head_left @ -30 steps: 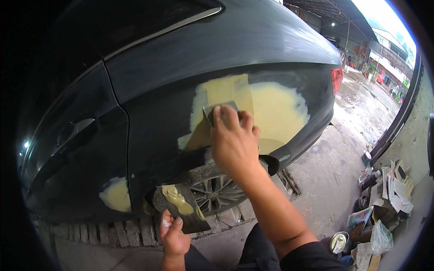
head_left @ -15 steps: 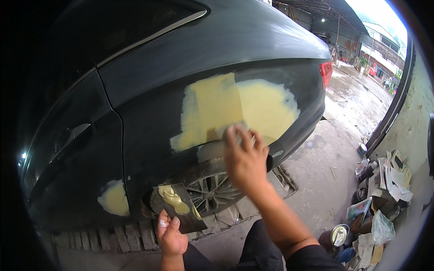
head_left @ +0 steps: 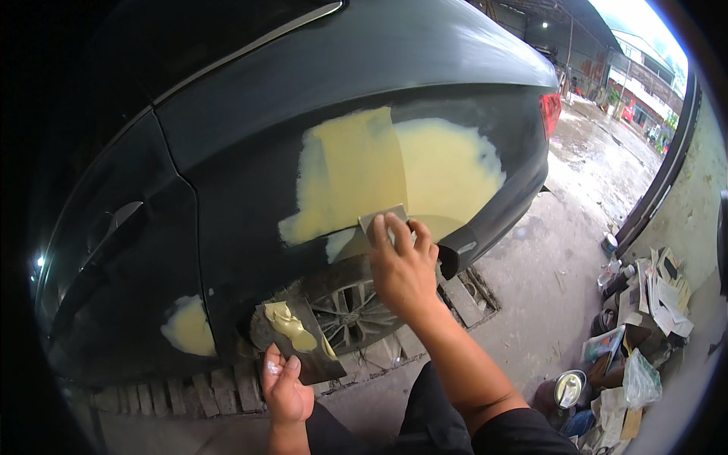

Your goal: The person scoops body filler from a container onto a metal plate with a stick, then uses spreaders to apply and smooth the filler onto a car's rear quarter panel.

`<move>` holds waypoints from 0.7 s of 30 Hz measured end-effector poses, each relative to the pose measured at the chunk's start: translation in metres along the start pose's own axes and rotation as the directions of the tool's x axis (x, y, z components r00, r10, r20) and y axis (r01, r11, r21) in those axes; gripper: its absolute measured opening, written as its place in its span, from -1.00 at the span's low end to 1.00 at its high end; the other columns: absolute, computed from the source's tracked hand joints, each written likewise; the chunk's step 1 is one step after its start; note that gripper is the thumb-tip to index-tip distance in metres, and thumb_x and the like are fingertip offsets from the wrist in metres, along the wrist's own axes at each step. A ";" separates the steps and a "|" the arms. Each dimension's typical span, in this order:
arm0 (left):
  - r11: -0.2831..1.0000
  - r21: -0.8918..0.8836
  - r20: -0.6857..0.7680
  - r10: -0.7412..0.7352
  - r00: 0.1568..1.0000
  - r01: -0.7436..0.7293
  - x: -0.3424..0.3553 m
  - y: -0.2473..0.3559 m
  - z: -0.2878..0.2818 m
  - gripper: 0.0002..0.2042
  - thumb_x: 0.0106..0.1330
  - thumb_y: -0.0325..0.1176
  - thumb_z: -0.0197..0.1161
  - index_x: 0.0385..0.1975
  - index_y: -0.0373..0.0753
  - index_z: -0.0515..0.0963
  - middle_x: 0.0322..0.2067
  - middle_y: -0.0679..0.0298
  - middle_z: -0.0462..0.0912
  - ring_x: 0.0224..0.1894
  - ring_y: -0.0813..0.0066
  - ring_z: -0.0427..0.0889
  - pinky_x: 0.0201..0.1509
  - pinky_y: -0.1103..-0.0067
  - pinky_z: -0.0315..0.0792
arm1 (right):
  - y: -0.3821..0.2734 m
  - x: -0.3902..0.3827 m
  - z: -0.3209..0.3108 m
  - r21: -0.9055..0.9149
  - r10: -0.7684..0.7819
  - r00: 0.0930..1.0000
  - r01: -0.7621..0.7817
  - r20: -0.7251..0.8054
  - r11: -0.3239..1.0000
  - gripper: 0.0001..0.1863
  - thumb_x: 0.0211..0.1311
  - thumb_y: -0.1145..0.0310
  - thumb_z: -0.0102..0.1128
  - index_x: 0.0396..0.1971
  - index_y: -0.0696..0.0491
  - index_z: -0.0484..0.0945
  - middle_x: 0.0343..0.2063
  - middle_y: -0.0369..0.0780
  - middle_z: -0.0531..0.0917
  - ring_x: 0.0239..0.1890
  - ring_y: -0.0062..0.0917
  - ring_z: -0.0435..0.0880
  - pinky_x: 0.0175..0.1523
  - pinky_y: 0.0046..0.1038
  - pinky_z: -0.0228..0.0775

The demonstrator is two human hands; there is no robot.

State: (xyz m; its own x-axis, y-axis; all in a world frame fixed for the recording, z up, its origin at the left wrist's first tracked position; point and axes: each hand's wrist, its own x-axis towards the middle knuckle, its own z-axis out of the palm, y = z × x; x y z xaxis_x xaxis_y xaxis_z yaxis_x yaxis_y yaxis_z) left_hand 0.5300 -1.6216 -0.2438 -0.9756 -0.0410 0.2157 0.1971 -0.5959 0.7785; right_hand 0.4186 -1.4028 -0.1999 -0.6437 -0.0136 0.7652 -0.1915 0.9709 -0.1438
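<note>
A dark car's rear side panel (head_left: 250, 174) carries a large patch of yellow body filler (head_left: 356, 167) above the rear wheel (head_left: 349, 311). My right hand (head_left: 406, 265) grips a small, flat grey spreader (head_left: 383, 214), its blade at the patch's lower edge, near the wheel arch. Lower left, my left hand (head_left: 288, 387) pinches the near edge of a dark flat mixing board (head_left: 315, 364) between thumb and fingers. Creamy yellow filler (head_left: 290, 327) lies heaped on that board, and white residue marks a finger. Another filler patch (head_left: 189, 327) sits low on the car beside the door seam.
An open can (head_left: 567, 390) stands on the floor at lower right. Beside it lie papers (head_left: 663, 299), a clear plastic bag (head_left: 641, 381) and bottles (head_left: 618, 280) along the wall. Blocks (head_left: 227, 390) line the floor beneath the car.
My right hand has shifted slightly left, and the spreader blade now shows clearly instead of blurred. The left hand still holds the board in nearly the same place. The view has shifted slightly.
</note>
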 end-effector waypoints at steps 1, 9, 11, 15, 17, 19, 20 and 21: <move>1.000 0.019 0.010 0.001 1.000 -0.001 0.001 -0.001 0.001 -0.59 0.32 -0.54 0.00 0.19 -0.40 0.30 0.11 0.12 0.48 0.16 0.35 0.45 0.31 0.42 0.26 | 0.002 -0.010 0.009 0.004 0.005 1.000 -0.005 -0.007 1.000 -0.47 0.17 0.27 0.13 0.18 0.01 0.39 0.17 -0.23 0.39 0.16 -0.09 0.30 0.06 -0.10 0.24; 0.999 0.050 -0.001 -0.015 1.000 0.015 -0.004 -0.002 0.001 -0.58 0.31 -0.53 0.04 0.18 -0.41 0.30 0.10 0.12 0.49 0.15 0.36 0.44 0.32 0.44 0.22 | 0.036 0.015 -0.016 0.115 0.116 0.987 -0.103 -0.114 0.988 -0.50 0.20 0.28 0.12 0.17 0.01 0.39 0.15 -0.17 0.40 0.13 -0.06 0.33 0.07 -0.04 0.25; 0.999 0.040 -0.021 -0.017 1.000 0.017 -0.002 -0.002 0.006 -0.59 0.31 -0.53 0.06 0.17 -0.41 0.31 0.09 0.12 0.49 0.14 0.37 0.44 0.31 0.45 0.21 | 0.051 0.034 -0.013 0.126 0.138 0.986 -0.127 -0.088 0.984 -0.48 0.21 0.26 0.11 0.19 0.01 0.34 0.15 -0.17 0.40 0.12 -0.03 0.34 0.05 0.02 0.27; 0.998 0.060 -0.030 -0.010 1.000 0.012 -0.001 0.000 0.012 -0.61 0.32 -0.53 0.06 0.15 -0.39 0.32 0.09 0.13 0.48 0.13 0.38 0.44 0.30 0.46 0.22 | 0.031 0.009 -0.006 0.054 0.132 0.989 -0.136 0.071 0.989 -0.47 0.17 0.27 0.13 0.17 0.03 0.35 0.10 -0.14 0.41 0.09 -0.09 0.37 -0.01 -0.01 0.29; 0.998 0.054 -0.015 -0.020 1.000 0.021 0.000 -0.002 0.013 -0.61 0.33 -0.53 0.05 0.16 -0.38 0.31 0.11 0.13 0.47 0.14 0.38 0.43 0.30 0.45 0.23 | 0.021 -0.019 0.002 0.071 0.100 0.992 -0.106 0.081 0.992 -0.48 0.15 0.29 0.15 0.15 0.05 0.38 0.08 -0.13 0.42 0.07 -0.12 0.37 -0.03 -0.05 0.29; 0.998 0.050 -0.026 -0.037 0.999 0.038 0.002 -0.003 0.014 -0.60 0.33 -0.54 0.05 0.18 -0.37 0.29 0.12 0.13 0.45 0.16 0.36 0.43 0.31 0.42 0.23 | 0.015 -0.042 -0.002 0.187 0.097 0.985 -0.123 0.143 0.975 -0.49 0.17 0.33 0.15 0.15 0.07 0.39 0.10 -0.10 0.40 0.10 -0.10 0.36 0.05 -0.08 0.28; 0.998 0.039 -0.025 -0.044 0.999 0.045 0.002 -0.001 0.015 -0.60 0.33 -0.54 0.04 0.18 -0.36 0.28 0.12 0.13 0.45 0.16 0.35 0.42 0.32 0.40 0.23 | 0.012 -0.051 -0.011 0.288 0.094 0.984 -0.134 0.149 0.948 -0.50 0.19 0.36 0.14 0.16 0.09 0.38 0.12 -0.08 0.38 0.12 -0.09 0.35 0.12 -0.12 0.27; 0.998 0.028 -0.025 -0.051 0.998 0.051 0.002 0.001 0.017 -0.59 0.33 -0.54 0.04 0.19 -0.36 0.28 0.12 0.13 0.45 0.17 0.33 0.42 0.32 0.39 0.23 | 0.012 -0.055 -0.019 0.387 0.089 0.984 -0.144 0.156 0.911 -0.50 0.21 0.39 0.12 0.18 0.11 0.38 0.13 -0.06 0.36 0.14 -0.08 0.35 0.20 -0.15 0.25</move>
State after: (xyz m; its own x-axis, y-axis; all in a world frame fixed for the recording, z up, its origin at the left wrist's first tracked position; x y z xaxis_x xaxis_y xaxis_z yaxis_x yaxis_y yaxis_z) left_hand 0.5301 -1.6082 -0.2329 -0.9864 -0.0308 0.1613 0.1495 -0.5743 0.8049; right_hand 0.4651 -1.3855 -0.2319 -0.7658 0.0360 0.6421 -0.3687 0.7935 -0.4841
